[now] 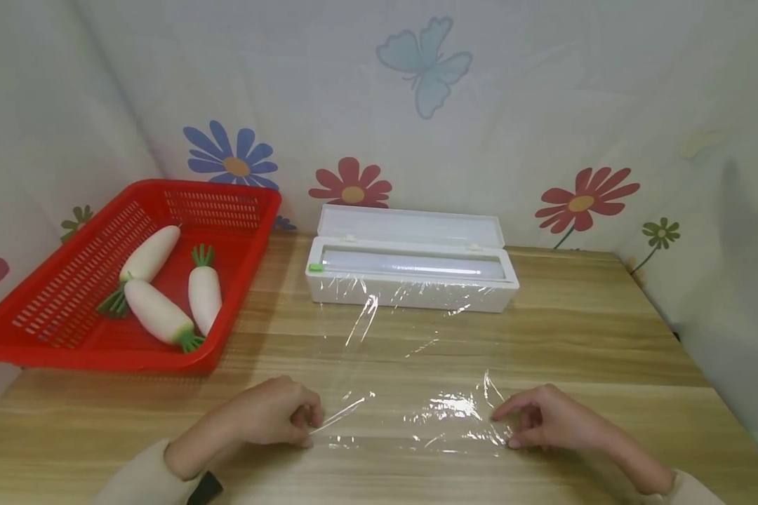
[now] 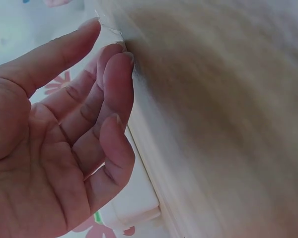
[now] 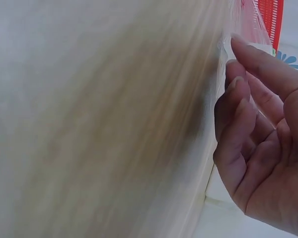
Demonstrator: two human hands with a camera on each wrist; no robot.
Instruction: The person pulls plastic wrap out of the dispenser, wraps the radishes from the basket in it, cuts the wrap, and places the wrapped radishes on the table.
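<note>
A sheet of clear cling film (image 1: 410, 379) stretches toward me from a white dispenser box (image 1: 410, 293), glossy and creased in places. Behind the box its lid (image 1: 410, 226) stands raised, and the film roll (image 1: 404, 264) shows inside. My left hand (image 1: 271, 412) holds the near left corner of the film, thumb and curled fingers at its edge, low over the wooden table (image 1: 581, 351). At the near right corner, my right hand (image 1: 552, 421) holds the film with thumb and fingers. Both wrist views show fingertips gathered at the transparent edge.
To the left, a red plastic basket (image 1: 240, 308) holds several white radishes (image 1: 161, 308) with green tops. A green slider (image 1: 316, 267) sits at the box's left end. Behind the table hangs a flower-printed curtain (image 1: 512, 140).
</note>
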